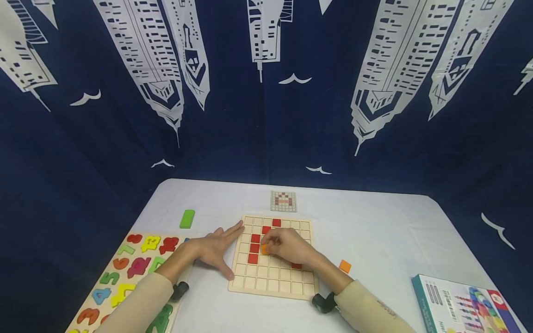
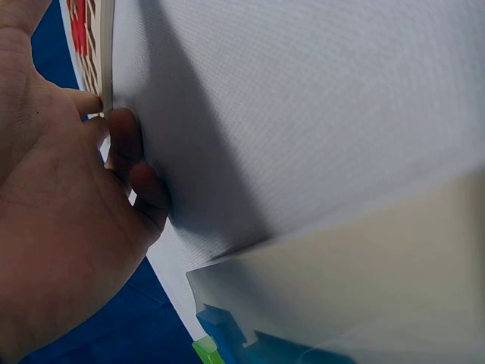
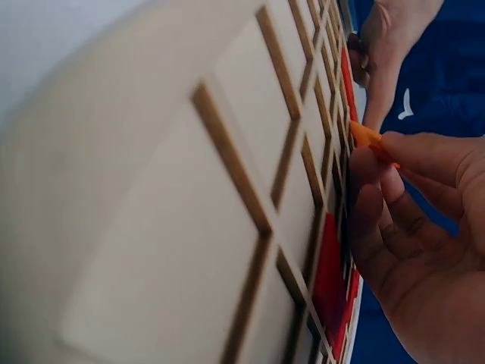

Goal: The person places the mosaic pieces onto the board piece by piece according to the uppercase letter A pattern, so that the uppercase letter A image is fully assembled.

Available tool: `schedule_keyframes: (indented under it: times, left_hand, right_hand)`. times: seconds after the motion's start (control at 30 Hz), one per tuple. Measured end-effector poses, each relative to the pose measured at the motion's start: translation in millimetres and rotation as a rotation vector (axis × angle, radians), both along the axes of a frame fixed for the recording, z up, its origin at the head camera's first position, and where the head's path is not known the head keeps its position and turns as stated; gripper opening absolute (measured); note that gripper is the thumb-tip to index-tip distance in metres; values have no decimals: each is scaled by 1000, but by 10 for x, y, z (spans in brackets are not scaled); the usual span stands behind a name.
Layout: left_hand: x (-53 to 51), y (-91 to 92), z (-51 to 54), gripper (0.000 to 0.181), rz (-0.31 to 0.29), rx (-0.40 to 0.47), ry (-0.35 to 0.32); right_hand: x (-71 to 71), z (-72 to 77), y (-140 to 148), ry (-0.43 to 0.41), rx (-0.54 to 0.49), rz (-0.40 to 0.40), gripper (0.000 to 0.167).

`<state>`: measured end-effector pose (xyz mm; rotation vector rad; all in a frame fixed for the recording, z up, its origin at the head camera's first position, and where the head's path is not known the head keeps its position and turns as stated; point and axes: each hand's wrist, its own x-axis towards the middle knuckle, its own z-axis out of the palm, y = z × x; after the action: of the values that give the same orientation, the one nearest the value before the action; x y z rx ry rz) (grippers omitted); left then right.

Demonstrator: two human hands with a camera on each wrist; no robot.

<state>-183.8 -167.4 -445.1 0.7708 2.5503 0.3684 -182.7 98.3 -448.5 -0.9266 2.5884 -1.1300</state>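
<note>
A wooden grid board point(image 1: 272, 283) lies in the middle of the white table, with several red square tiles point(image 1: 254, 248) set in its cells. My right hand point(image 1: 289, 246) pinches an orange square tile point(image 3: 364, 134) between thumb and fingertips, low over the grid beside the red tiles. In the right wrist view the orange tile is tilted against the board; whether it sits in a cell I cannot tell. With fingers spread, my left hand point(image 1: 214, 249) touches the board's left edge. Part of the grid lies hidden under my right hand.
Behind the board lies a small pattern card point(image 1: 283, 201). A green block point(image 1: 187, 218) is at back left, above a tray of colourful number pieces point(image 1: 139, 267). To the right are a loose orange tile point(image 1: 344, 266) and a printed box point(image 1: 462, 303).
</note>
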Motion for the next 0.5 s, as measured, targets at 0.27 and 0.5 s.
schedule_keyframes:
  times: [0.27,0.5]
  left_hand:
    - [-10,2,-12,134,-5,0,8]
    - [-10,0,-21,134,-2,-1,7]
  right_hand:
    - [-16,-55,-63,39,34,-27,11]
    - [-35,-68,-72,63,92,-51,10]
